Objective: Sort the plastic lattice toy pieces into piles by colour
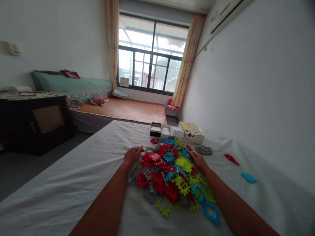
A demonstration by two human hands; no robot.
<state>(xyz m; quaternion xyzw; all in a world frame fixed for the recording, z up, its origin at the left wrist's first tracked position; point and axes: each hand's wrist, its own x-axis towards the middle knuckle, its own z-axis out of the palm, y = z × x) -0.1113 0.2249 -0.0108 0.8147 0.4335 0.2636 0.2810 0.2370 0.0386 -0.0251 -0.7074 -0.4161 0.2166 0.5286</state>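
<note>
A heap of interlocking plastic tiles (172, 173) in red, blue, green and grey lies on a white sheet (73, 183). My left hand (132, 154) rests at the heap's left edge with its fingers curled, touching a grey tile and nothing plainly in its grasp. My right hand (199, 160) lies on the heap's right side, fingers bent over blue and red tiles. What lies under either palm is hidden.
Small boxes (169, 131) and a yellow-white carton (193, 132) stand behind the heap. A grey tile (204, 150), a red tile (231, 159) and a blue tile (249, 177) lie apart to the right. A bed (123, 109) and dark cabinet (34, 121) stand beyond.
</note>
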